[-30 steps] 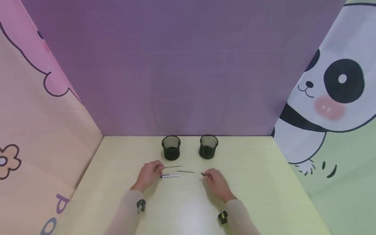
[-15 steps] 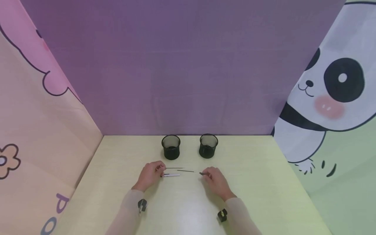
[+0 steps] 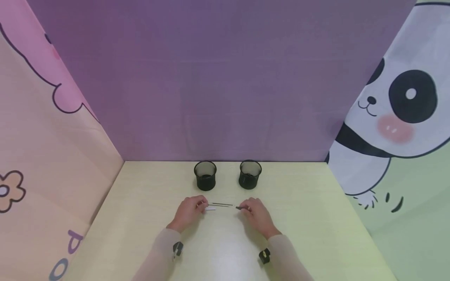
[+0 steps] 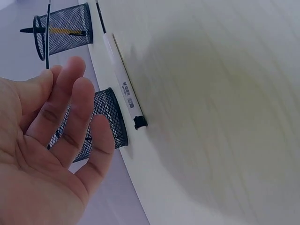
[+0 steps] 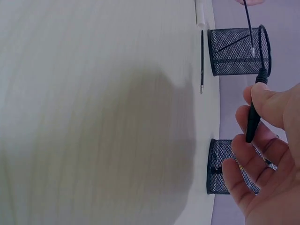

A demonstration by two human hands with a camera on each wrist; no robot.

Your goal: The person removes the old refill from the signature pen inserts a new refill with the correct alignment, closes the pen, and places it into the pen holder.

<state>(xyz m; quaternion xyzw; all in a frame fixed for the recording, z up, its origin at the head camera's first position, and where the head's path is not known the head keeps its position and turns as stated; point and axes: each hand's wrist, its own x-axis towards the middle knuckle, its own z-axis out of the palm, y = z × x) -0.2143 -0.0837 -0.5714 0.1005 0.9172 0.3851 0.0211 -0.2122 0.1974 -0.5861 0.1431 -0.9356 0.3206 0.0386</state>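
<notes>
My left hand (image 3: 189, 210) pinches a thin dark pen refill (image 4: 47, 40) between thumb and forefinger, the other fingers loosely bent. My right hand (image 3: 259, 215) holds a short black tapered pen part (image 5: 254, 112) with a ridged end. In the right wrist view, the tip of the refill points toward that ridged end; whether they touch I cannot tell. Below the hands, a white pen barrel (image 4: 122, 72) with a black end lies on the table. Another refill (image 5: 202, 58) lies in line with it.
Two black mesh pen cups stand near the back of the pale table (image 3: 299, 218), a left cup (image 3: 205, 181) and a right cup (image 3: 249, 180). Pens stick up inside the right cup in the left wrist view. A purple backdrop (image 3: 225, 86) rises behind.
My left hand has moved right with the refill, bringing it closer to the black pen part. My right hand has shifted slightly left.
</notes>
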